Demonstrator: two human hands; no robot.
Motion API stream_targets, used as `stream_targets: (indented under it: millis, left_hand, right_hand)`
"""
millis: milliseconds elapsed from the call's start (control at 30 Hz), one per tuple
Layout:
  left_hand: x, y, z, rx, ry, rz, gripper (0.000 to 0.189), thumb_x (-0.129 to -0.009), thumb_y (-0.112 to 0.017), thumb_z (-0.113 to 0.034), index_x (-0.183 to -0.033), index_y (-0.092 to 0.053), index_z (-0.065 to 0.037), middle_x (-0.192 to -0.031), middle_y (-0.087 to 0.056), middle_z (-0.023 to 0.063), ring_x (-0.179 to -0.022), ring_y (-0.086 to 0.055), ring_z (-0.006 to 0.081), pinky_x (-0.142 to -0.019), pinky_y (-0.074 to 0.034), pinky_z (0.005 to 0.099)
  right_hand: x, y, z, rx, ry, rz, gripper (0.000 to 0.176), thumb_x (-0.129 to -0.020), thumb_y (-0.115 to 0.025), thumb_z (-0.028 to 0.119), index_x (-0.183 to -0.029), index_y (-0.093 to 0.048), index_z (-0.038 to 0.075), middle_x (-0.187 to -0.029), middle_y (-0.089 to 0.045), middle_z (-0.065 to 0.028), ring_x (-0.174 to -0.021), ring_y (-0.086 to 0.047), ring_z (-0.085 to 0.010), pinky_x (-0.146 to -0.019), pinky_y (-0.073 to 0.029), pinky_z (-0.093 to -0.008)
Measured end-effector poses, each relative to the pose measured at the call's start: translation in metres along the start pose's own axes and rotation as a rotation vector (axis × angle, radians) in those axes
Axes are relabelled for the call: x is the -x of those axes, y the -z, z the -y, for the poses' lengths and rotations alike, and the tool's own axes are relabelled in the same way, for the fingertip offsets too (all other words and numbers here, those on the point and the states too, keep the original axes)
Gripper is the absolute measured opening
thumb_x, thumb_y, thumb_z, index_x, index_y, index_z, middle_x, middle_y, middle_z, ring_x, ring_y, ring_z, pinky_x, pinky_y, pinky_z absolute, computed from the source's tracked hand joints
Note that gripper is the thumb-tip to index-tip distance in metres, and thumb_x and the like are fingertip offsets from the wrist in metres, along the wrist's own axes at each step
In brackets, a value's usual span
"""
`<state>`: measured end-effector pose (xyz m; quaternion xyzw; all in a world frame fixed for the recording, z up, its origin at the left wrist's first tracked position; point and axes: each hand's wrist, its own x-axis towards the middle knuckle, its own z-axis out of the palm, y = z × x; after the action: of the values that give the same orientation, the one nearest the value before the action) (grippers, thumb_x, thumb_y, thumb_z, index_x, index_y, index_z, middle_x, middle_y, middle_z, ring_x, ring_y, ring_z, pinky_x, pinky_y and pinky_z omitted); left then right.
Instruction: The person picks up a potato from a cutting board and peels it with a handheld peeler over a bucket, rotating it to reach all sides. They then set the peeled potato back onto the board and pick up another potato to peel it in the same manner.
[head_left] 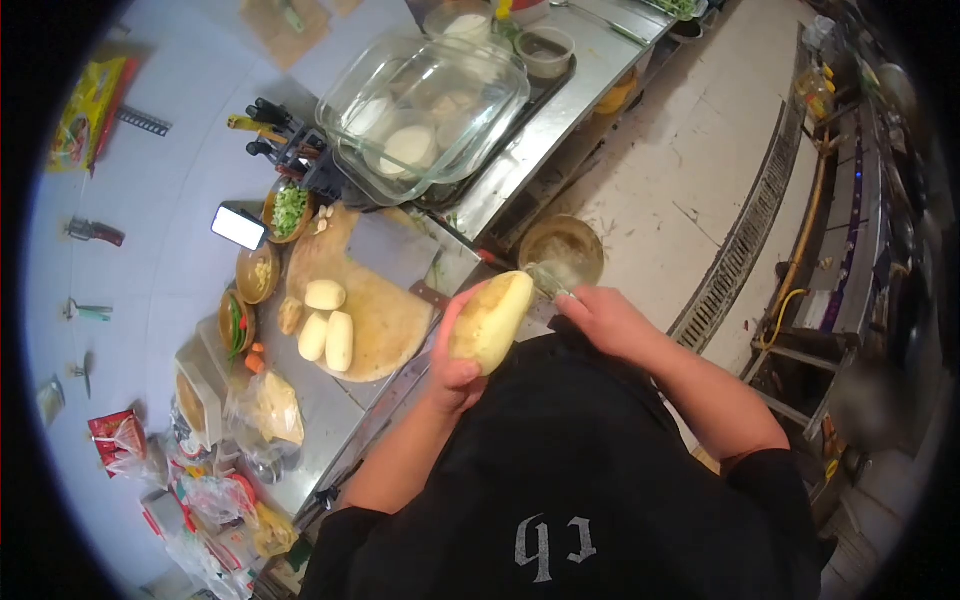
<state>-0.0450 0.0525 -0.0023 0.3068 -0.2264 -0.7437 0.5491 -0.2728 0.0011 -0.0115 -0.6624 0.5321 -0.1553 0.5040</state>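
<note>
In my left hand (pixel 452 372) is a large potato (pixel 492 322), mostly peeled pale yellow with a strip of brown skin on its left side. My fingers wrap around it from the left and below. My right hand (pixel 603 318) grips a peeler (pixel 547 280) by its handle, the head blurred and close to the potato's right end. Three peeled potatoes (pixel 340 341) lie on a round wooden cutting board (pixel 395 325) to the left. Beside them sits a smaller brown-skinned piece (pixel 290 315).
A brown bin (pixel 575 232) stands on the floor beyond my right hand. Glass dishes (pixel 425 120) and a knife holder (pixel 300 155) stand at the back of the counter. Bowls with chopped greens (pixel 288 208) and chillies (pixel 237 325), plus a lit phone (pixel 238 227), line the wall side.
</note>
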Motion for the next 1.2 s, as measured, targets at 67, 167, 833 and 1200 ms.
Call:
stream_targets:
  millis: [67, 167, 833, 1200]
  left_hand:
    - [-0.002, 0.001, -0.003, 0.035, -0.033, 0.056, 0.1, -0.062, -0.086, -0.03, -0.145, -0.038, -0.001, -0.143, -0.05, 0.0164, -0.133, -0.05, 0.029, -0.115, -0.038, 0.0407]
    - [-0.002, -0.001, -0.003, 0.149, 0.022, 0.075, 0.1, -0.061, -0.087, -0.029, -0.145, -0.039, -0.001, -0.145, -0.049, 0.0178, -0.134, -0.049, 0.0315, -0.117, -0.037, 0.0427]
    - [-0.007, 0.003, -0.031, -0.483, 0.161, -0.025, 0.1, -0.061, -0.086, -0.024, -0.146, -0.038, -0.002, -0.136, -0.054, 0.0117, -0.127, -0.053, 0.0223, -0.107, -0.043, 0.0356]
    - [0.004, 0.017, -0.039, -0.459, 0.184, 0.102, 0.108, -0.058, -0.09, -0.027, -0.148, -0.036, -0.001, -0.139, -0.051, 0.0115, -0.129, -0.051, 0.0213, -0.109, -0.04, 0.0352]
  right_hand:
    - [-0.002, -0.007, -0.018, -0.087, -0.108, 0.136, 0.046, -0.103, -0.048, 0.04, -0.088, -0.058, -0.003, -0.079, -0.062, -0.026, -0.077, -0.062, -0.0427, -0.073, -0.047, -0.0494]
    - [0.009, -0.005, 0.012, -0.207, -0.094, 0.044, 0.046, -0.103, -0.048, 0.041, -0.09, -0.058, -0.003, -0.078, -0.062, -0.0243, -0.077, -0.061, -0.0407, -0.073, -0.047, -0.0474]
    - [0.037, 0.01, 0.061, 0.266, 0.326, -0.008, 0.035, -0.094, -0.058, 0.041, -0.085, -0.057, 0.007, -0.076, -0.063, -0.0173, -0.073, -0.064, -0.0408, -0.063, -0.051, -0.0502]
    - [0.022, 0.016, 0.033, -0.101, 0.017, 0.113, 0.041, -0.1, -0.051, 0.04, -0.093, -0.06, 0.0, -0.084, -0.065, -0.0253, -0.083, -0.064, -0.0439, -0.073, -0.05, -0.0499]
